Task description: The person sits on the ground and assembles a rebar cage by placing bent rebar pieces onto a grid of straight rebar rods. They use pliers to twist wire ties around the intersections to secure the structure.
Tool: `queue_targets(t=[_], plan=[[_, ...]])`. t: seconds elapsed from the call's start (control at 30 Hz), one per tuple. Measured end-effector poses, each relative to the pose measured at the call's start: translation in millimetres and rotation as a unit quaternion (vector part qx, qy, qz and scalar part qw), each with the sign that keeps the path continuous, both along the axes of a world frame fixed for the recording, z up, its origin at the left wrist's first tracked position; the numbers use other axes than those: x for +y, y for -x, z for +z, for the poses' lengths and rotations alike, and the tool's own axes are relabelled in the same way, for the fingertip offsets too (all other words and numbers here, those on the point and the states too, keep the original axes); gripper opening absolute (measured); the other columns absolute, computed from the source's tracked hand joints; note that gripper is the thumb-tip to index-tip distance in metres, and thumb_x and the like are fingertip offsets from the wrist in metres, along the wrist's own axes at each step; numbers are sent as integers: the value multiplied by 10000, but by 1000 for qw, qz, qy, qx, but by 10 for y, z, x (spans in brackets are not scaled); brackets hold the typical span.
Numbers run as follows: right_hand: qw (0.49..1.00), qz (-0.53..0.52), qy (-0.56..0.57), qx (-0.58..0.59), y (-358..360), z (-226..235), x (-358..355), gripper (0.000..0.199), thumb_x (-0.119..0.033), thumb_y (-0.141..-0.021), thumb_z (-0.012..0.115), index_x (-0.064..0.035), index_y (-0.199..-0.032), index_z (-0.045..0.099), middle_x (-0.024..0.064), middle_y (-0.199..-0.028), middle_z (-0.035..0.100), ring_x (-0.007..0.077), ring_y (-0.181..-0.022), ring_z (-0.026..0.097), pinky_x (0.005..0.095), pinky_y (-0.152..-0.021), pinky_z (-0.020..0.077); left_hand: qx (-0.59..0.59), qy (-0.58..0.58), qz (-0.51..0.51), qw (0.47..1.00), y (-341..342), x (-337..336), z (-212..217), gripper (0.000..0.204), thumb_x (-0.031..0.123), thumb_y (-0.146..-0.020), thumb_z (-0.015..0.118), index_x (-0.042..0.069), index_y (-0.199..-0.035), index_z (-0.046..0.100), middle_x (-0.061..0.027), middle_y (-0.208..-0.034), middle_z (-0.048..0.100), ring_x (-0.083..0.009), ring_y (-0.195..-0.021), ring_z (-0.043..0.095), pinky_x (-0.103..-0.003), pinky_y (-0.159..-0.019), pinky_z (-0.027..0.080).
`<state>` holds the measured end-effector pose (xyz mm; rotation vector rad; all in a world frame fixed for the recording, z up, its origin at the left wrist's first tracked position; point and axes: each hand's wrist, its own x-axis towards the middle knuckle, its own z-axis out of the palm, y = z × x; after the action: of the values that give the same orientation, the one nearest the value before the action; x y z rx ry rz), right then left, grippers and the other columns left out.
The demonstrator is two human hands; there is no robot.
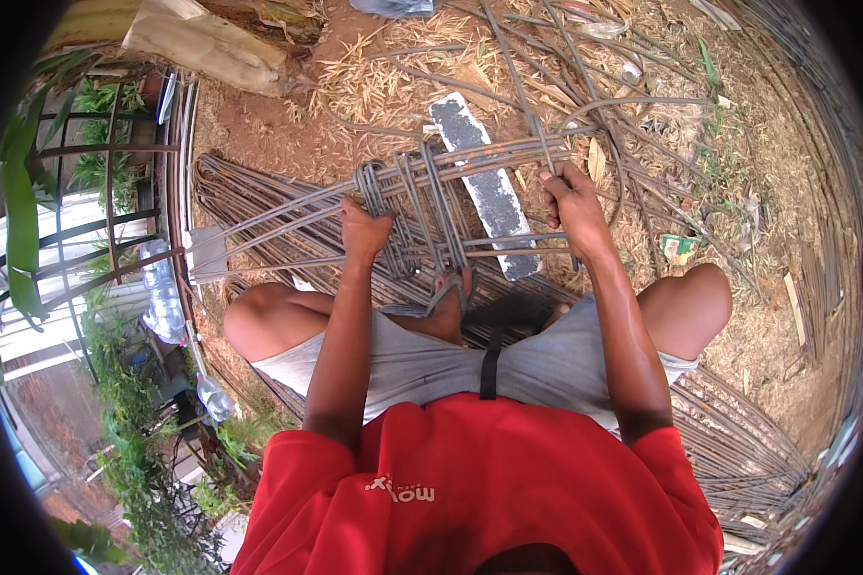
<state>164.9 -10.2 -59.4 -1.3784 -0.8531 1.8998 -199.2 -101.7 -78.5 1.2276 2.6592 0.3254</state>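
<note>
A rebar frame of long steel bars (292, 206) lies across in front of my crossed legs, with several bent steel stirrups (435, 206) bunched around its middle. My left hand (366, 230) is closed on the stirrups at the left side of the bunch. At the right end of the bars, my right hand (577, 211) is closed around a thin steel stirrup (545, 144), thumb and fingers pressed together. Under the frame lies a dark grey, white-edged slab (494, 196). My foot (445, 311) rests just below the stirrups.
Rusty rebar (249, 187) is heaped under the frame, and more rods (748, 431) lie at the lower right. Loose bent rods (633, 163) cover the straw-strewn ground ahead. A cut log (206, 43) lies far left. A metal grille (115, 149) and plastic bottles (163, 297) border the left.
</note>
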Motion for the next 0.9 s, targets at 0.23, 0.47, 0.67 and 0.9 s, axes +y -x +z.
queue_targets(t=[0.23, 0.47, 0.67, 0.9], plan=[[1000, 8, 2, 0, 101, -18, -8, 233, -233, -1091, 637, -80, -929, 571, -2, -758, 510, 104, -618, 491, 298, -539, 420, -310, -66, 126, 940, 221, -184, -324, 894, 114, -724, 894, -69, -1425, 371, -253, -1145, 723, -345, -1038, 716, -422, -909, 579], [1000, 4, 9, 16, 41, -52, 3, 219, -234, -1094, 633, -81, -946, 583, 0, -776, 562, 103, -626, 532, 291, -542, 440, -30, -94, 144, 985, 531, -362, -361, 797, 167, -722, 856, -75, -1400, 514, -276, -1238, 709, -395, -1116, 712, -446, -966, 560], [1000, -10, 4, 24, 4, -42, 23, 226, -214, -1086, 618, -47, -941, 569, 28, -756, 577, 119, -615, 565, 301, -534, 468, 295, -29, 92, 951, 499, -320, -162, 647, 229, -755, 853, -24, -1277, 568, -281, -1111, 726, -413, -1039, 725, -482, -914, 561], [999, 11, 14, 39, 69, -47, 9, 204, -226, -1100, 626, -66, -979, 591, 8, -770, 578, 107, -614, 568, 287, -534, 466, -330, -73, 76, 938, -858, 3, -8, 927, 383, -743, 1003, -144, -1290, 472, -286, -1101, 715, -319, -1079, 707, -376, -951, 560]])
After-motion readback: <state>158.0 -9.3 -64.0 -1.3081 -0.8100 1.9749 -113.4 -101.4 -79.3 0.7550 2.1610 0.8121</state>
